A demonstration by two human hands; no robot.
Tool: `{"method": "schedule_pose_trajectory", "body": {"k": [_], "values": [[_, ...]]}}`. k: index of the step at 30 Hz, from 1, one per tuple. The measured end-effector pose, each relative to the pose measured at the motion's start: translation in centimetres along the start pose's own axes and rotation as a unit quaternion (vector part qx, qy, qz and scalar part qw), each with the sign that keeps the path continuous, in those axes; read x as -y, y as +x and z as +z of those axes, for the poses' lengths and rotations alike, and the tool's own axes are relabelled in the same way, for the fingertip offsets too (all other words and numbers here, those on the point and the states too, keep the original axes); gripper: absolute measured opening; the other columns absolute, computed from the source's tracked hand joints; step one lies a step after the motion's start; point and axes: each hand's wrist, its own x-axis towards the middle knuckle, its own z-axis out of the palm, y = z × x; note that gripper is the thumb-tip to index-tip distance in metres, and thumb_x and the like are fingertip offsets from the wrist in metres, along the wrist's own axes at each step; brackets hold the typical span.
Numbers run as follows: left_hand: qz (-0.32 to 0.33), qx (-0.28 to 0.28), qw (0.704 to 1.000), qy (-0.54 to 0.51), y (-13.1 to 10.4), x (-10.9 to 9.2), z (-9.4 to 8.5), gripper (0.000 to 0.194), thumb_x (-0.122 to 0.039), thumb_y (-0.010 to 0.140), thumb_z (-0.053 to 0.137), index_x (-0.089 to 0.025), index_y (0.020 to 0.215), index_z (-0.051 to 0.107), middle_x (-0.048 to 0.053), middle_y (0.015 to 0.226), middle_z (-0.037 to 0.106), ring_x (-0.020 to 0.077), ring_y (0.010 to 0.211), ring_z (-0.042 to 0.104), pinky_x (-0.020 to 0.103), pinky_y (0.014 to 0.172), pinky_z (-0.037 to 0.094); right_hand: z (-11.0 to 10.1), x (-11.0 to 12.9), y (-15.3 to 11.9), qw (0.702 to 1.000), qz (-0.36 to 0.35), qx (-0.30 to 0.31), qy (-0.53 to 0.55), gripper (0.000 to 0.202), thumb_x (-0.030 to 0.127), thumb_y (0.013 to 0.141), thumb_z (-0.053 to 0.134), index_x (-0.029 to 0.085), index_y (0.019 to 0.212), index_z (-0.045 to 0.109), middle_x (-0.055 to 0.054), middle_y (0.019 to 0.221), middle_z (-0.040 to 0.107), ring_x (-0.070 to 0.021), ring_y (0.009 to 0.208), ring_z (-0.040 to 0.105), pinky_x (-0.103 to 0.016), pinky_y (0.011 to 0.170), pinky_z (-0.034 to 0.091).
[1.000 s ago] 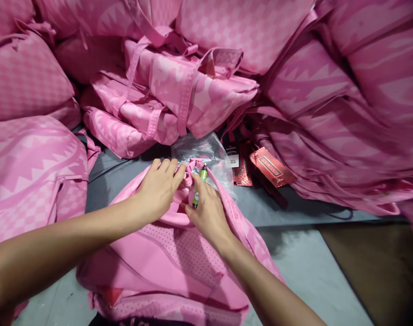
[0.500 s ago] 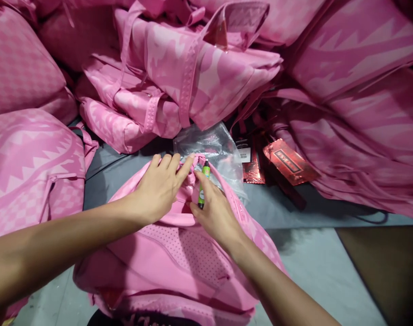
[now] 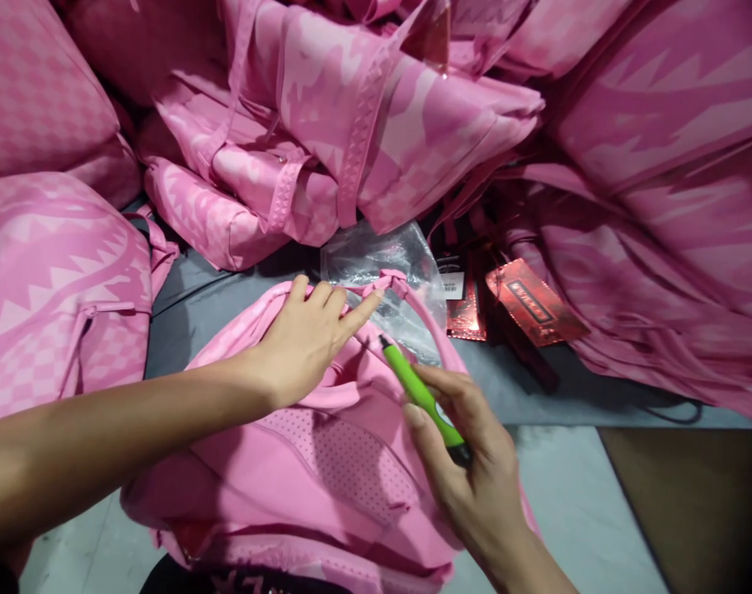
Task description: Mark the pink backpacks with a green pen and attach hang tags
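A pink backpack [image 3: 302, 487] lies in front of me, its dotted back panel facing up and its top partly open. My left hand [image 3: 307, 338] rests on the top edge of the bag, fingers spread, the index finger reaching toward the knotted pink strap loop [image 3: 393, 285]. My right hand [image 3: 468, 445] grips a bright green pen-like tool [image 3: 420, 392] with a black tip between thumb and fingers. The tool's tip points up and left, over the bag's opening and below the strap loop.
Pink bags [image 3: 388, 124] are piled along the back, with others at left [image 3: 54, 280] and right [image 3: 679, 247]. Behind the backpack lie a clear plastic bag [image 3: 406, 247] and a shiny red tag [image 3: 533, 301] on the grey surface [image 3: 194, 305].
My right hand has moved right and toward me with the green tool, away from the bag's opening. The strap loop shows more fully. My left hand has shifted slightly, its index finger extended.
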Motion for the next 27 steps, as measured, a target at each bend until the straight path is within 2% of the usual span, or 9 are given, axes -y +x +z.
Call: {"method": "schedule_pose_trajectory", "body": {"k": [2, 4, 7, 9, 14, 21, 25, 27], "values": [[0.004, 0.005, 1.0, 0.003, 0.0, 0.0, -0.1, 0.088, -0.029, 0.087, 0.058, -0.017, 0.157, 0.006, 0.015, 0.135, 0.051, 0.0313, 0.112, 0.048, 0.048, 0.1, 0.031, -0.8, 0.5, 0.4, 0.997, -0.023, 0.062, 0.028, 0.024, 0.024, 0.092, 0.059, 0.025, 0.116, 0.062, -0.006, 0.1, 0.071, -0.0177, 0.086, 0.069, -0.029, 0.073, 0.057], [0.009, 0.005, 1.0, 0.003, 0.0, 0.0, -0.2, 0.087, -0.024, 0.086, 0.057, -0.016, 0.157, 0.008, 0.015, 0.136, 0.051, 0.0309, 0.113, 0.048, 0.047, 0.099, 0.032, -1.4, 0.9, 1.9, 0.985, -0.023, 0.164, 0.039, 0.022, 0.025, 0.093, 0.058, 0.024, 0.114, 0.066, -0.004, 0.093, 0.073, -0.0142, 0.075, 0.069, -0.023, 0.064, 0.055], [0.014, 0.0, 1.0, 0.009, -0.1, 0.0, -0.5, 0.087, -0.02, 0.086, 0.056, -0.015, 0.157, 0.006, 0.016, 0.135, 0.051, 0.0303, 0.112, 0.048, 0.046, 0.097, 0.033, -2.0, 1.5, 4.9, 0.953, -0.001, 0.298, 0.043, 0.025, 0.025, 0.096, 0.052, 0.021, 0.113, 0.07, -0.004, 0.088, 0.075, -0.0114, 0.067, 0.067, -0.02, 0.062, 0.052], [0.016, -0.001, 1.0, 0.014, -0.2, 0.0, -0.5, 0.086, -0.02, 0.087, 0.055, -0.014, 0.157, 0.006, 0.017, 0.134, 0.051, 0.0306, 0.11, 0.049, 0.047, 0.096, 0.033, -2.3, 1.8, 6.4, 0.938, -0.012, 0.343, 0.044, 0.026, 0.025, 0.096, 0.053, 0.02, 0.112, 0.072, -0.004, 0.086, 0.076, -0.011, 0.066, 0.066, -0.02, 0.063, 0.052], [0.016, -0.015, 1.0, 0.002, -0.2, 0.2, -0.2, 0.086, -0.024, 0.086, 0.057, -0.013, 0.157, 0.01, 0.016, 0.13, 0.052, 0.0306, 0.108, 0.049, 0.046, 0.096, 0.033, -2.4, 2.3, 7.5, 0.931, -0.058, 0.357, 0.041, 0.025, 0.026, 0.096, 0.054, 0.022, 0.113, 0.072, -0.004, 0.088, 0.077, -0.0118, 0.069, 0.067, -0.021, 0.067, 0.053], [0.017, -0.02, 0.999, -0.02, -0.2, 0.4, 0.0, 0.088, -0.027, 0.085, 0.061, -0.013, 0.157, 0.012, 0.016, 0.129, 0.053, 0.0315, 0.109, 0.049, 0.047, 0.096, 0.032, -0.8, 2.2, 6.4, 0.927, -0.047, 0.373, -0.004, 0.023, 0.02, 0.095, 0.051, 0.022, 0.101, 0.073, -0.003, 0.084, 0.075, -0.0139, 0.071, 0.069, -0.024, 0.069, 0.056], [0.026, -0.006, 0.999, -0.032, -0.2, 0.5, -0.1, 0.083, -0.02, 0.086, 0.056, -0.014, 0.157, 0.013, 0.016, 0.129, 0.053, 0.0314, 0.111, 0.048, 0.046, 0.096, 0.033, 0.0, 1.9, 5.0, 0.944, -0.049, 0.327, -0.019, 0.029, 0.017, 0.097, 0.045, 0.021, 0.115, 0.067, -0.005, 0.1, 0.075, -0.0148, 0.08, 0.071, -0.025, 0.073, 0.058], [0.027, 0.001, 0.999, -0.032, -0.2, 0.5, -0.2, 0.083, -0.018, 0.086, 0.055, -0.014, 0.157, 0.012, 0.017, 0.132, 0.052, 0.0316, 0.112, 0.048, 0.046, 0.096, 0.033, 0.1, 1.9, 4.7, 0.944, -0.057, 0.324, -0.026, 0.031, 0.014, 0.096, 0.044, 0.021, 0.118, 0.065, -0.006, 0.105, 0.074, -0.0153, 0.083, 0.072, -0.026, 0.076, 0.059]]}}
